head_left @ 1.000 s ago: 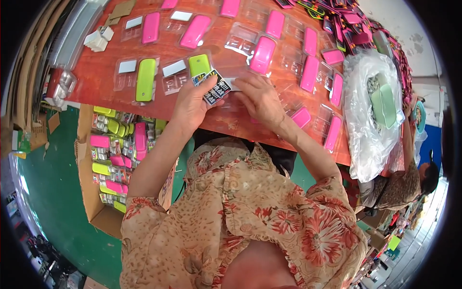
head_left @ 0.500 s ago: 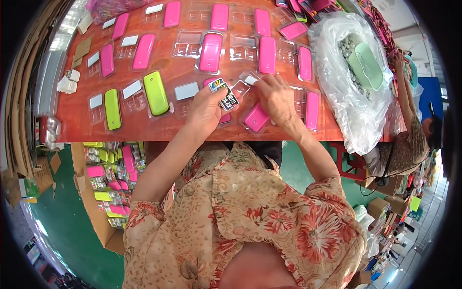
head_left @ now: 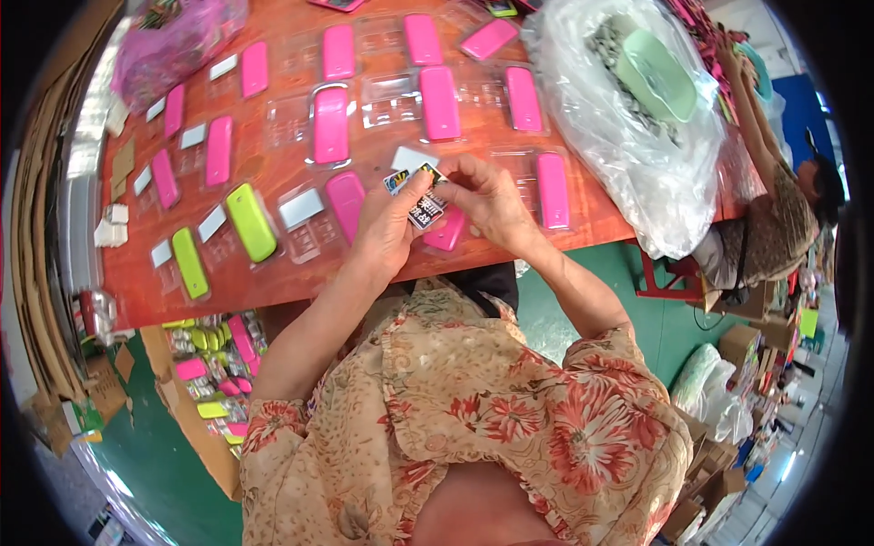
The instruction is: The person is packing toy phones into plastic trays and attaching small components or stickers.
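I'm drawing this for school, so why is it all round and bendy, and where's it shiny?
In the head view, the corners go black and the cardboard sheets at the left curve, because a fisheye lens bends straight edges; also in the head view, white glints show on the clear plastic trays and the big clear bag.

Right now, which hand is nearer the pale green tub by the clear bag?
Right. The right hand is below and left of the pale green tub in the view; the left hand, holding small cards, is farther left.
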Demonstrator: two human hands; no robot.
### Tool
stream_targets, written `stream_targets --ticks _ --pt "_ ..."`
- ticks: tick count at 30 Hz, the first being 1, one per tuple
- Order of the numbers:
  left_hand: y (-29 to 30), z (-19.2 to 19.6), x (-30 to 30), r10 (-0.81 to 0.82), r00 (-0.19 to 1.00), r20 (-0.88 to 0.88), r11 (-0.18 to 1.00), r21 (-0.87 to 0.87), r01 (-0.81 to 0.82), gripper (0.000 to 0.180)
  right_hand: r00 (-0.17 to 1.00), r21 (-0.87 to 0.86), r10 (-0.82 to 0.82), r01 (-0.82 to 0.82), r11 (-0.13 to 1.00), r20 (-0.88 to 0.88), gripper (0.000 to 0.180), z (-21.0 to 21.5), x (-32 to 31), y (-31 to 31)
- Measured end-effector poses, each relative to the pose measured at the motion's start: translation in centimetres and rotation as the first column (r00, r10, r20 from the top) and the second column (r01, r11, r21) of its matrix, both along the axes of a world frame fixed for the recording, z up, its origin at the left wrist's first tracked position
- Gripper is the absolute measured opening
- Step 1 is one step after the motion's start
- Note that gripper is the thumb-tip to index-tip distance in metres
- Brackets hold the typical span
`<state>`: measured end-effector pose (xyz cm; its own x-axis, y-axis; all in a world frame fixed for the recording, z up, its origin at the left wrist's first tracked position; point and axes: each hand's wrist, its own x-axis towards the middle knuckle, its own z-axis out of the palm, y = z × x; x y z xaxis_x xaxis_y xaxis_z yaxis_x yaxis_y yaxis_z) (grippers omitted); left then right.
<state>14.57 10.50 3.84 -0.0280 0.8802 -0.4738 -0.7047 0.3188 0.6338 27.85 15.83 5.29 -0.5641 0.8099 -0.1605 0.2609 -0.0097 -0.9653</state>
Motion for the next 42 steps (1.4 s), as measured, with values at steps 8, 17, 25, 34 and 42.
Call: stream_targets --ticks 8,17,25,34,42 --pt "2.1 -1.3 2.0 -0.055 0.984 0.170 0.997 -0.039 0.063 0.023 0.864 0.834 -0.289 -0.230 0.501 0.412 0.017 -2.0 7.7 3.8" --pt "3.5 -0.8 2.8 -0.059 0.997 0.039 0.995 -0.074 0.062 0.021 0.880 0.799 -0.157 -0.315 0.513 0.448 0.017 -0.9 6.7 3.4" --pt "5.8 -0.6 3.6 -0.086 0.996 -0.039 0.996 0.014 0.087 0.022 0.987 0.182 -0.132 0.147 0.972 -0.091 0.010 -0.9 4.4 6.1" --pt "7.0 0.3 0.7 0.082 0.991 0.102 0.996 -0.035 -0.079 0.016 0.834 0.879 -0.324 -0.344 0.329 0.448 0.010 -4.0 1.6 14.3" --pt "6.9 0.3 -0.7 0.095 0.995 0.017 0.995 -0.028 -0.095 0.021 0.985 0.708 -0.064 -0.068 0.703 0.159 0.027 -1.1 -0.3 11.7"
